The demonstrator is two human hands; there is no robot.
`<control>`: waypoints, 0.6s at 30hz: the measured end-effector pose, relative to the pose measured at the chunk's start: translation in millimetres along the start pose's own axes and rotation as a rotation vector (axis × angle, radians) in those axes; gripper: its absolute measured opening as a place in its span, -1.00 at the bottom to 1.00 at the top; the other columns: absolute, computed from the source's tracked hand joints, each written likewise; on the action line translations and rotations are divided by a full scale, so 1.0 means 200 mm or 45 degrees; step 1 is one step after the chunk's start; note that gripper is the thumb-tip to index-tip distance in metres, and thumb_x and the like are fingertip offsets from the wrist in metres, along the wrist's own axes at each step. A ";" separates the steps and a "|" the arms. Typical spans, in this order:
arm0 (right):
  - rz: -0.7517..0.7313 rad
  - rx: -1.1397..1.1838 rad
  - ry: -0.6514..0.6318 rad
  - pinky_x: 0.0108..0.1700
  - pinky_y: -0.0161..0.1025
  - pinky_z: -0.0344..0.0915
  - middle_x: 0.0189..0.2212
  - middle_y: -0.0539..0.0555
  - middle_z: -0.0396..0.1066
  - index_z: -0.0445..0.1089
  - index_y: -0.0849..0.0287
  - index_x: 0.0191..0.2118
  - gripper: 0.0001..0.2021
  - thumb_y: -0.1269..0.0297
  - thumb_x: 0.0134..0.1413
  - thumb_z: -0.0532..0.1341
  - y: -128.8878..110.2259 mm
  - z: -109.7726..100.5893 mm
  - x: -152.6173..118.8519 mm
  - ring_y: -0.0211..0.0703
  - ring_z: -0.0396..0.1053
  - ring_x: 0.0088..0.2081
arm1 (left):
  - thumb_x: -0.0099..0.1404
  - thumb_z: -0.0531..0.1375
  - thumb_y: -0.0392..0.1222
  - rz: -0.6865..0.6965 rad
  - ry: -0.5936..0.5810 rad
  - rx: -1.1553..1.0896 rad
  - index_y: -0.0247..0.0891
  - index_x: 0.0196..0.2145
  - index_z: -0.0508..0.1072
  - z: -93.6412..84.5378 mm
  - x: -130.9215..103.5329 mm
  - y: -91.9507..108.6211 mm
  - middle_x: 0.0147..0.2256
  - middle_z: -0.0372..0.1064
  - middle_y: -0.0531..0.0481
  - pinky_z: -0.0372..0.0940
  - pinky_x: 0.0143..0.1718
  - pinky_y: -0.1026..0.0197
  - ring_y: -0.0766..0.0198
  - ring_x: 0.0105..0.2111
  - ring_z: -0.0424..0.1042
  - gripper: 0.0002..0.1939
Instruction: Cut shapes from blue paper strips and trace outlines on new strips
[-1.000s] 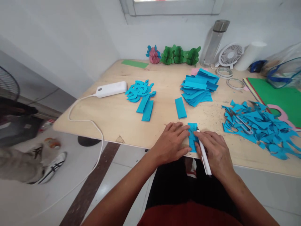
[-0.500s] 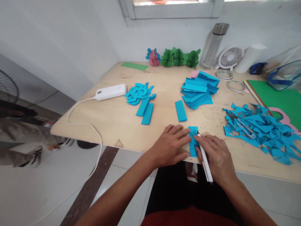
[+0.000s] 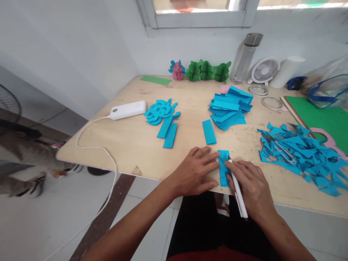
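Note:
A blue paper strip (image 3: 224, 174) lies at the table's front edge between my hands, with thin dark lines on it. My left hand (image 3: 198, 170) rests flat, fingers spread, its fingertips at the strip's left side. In my right hand (image 3: 250, 183) is a white pen (image 3: 238, 192), tilted, its dark tip at the strip's upper right edge. Just beyond lies another blue strip (image 3: 209, 132). A stack of folded blue paper (image 3: 230, 107) sits farther back. Left of it are curved blue cut-outs (image 3: 160, 111) and two overlapping strips (image 3: 170, 135).
Blue scraps (image 3: 307, 156) with scissors (image 3: 282, 150) on them lie at right, near green sheets (image 3: 326, 116). A white power bank (image 3: 128, 110) with a cable stands left. Along the wall are paper figures (image 3: 206, 70), a bottle (image 3: 246, 58), a small fan (image 3: 265, 70) and tape rolls (image 3: 272, 103).
The view has tilted up slightly, so everything sits a little lower. The pen tip remains near the strip's upper right edge, and both hands keep nearly the same places.

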State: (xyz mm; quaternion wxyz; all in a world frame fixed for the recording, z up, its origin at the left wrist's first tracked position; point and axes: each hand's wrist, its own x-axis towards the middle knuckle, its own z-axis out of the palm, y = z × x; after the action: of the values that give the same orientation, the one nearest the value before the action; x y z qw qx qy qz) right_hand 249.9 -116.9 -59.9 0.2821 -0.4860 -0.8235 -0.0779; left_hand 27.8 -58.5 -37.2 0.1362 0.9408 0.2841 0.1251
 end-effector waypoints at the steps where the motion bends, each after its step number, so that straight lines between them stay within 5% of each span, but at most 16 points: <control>1: -0.002 0.000 -0.002 -0.04 -0.03 0.25 -0.10 0.14 0.54 0.40 0.21 0.06 -0.68 0.40 0.20 0.18 0.00 0.00 0.00 0.04 0.38 -0.08 | 0.30 0.12 0.09 0.006 -0.002 0.005 -0.19 0.06 0.36 0.00 0.00 0.00 0.27 0.15 -0.08 -0.02 0.19 -0.13 -0.11 0.27 0.01 -0.54; 18: 0.017 0.014 0.001 -0.04 -0.04 0.24 -0.10 0.13 0.53 0.40 0.21 0.06 -0.69 0.40 0.19 0.18 0.00 0.00 0.00 0.04 0.38 -0.08 | 0.29 0.13 0.10 0.035 0.012 0.018 -0.19 0.08 0.34 -0.01 -0.01 -0.01 0.24 0.19 -0.08 -0.04 0.19 -0.13 -0.10 0.27 0.01 -0.52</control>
State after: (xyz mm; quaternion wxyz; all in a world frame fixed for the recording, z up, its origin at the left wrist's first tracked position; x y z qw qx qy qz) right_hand 249.7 -117.1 -60.6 0.2857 -0.4897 -0.8206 -0.0716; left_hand 25.2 -56.8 -36.8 0.1263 0.9450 0.2725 0.1295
